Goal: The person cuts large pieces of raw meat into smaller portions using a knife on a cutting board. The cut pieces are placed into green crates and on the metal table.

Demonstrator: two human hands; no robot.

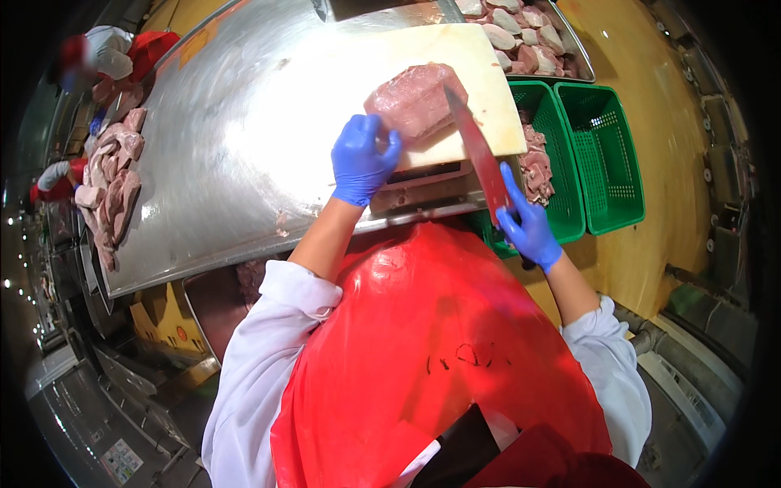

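Observation:
A trimmed block of pale pink raw meat (413, 102) lies on the white cutting board (496, 106). My left hand (362, 163), in a blue glove, is closed at the near left edge of the meat, its curled fingers against it. In my right hand (529, 228), also gloved in blue, is the handle of a long-bladed knife (480, 150), mostly hidden by the fingers. Its blade points away from me, with the tip over the right end of the meat. Whether the tip touches the meat cannot be made out.
The board sits on a steel table (211, 154). To the right stand two green crates (608, 163), the nearer one holding meat trimmings (535, 167). A metal tray (569, 79) of meat chunks lies far right. Long meat pieces (110, 183) line the left edge, near co-workers (106, 53).

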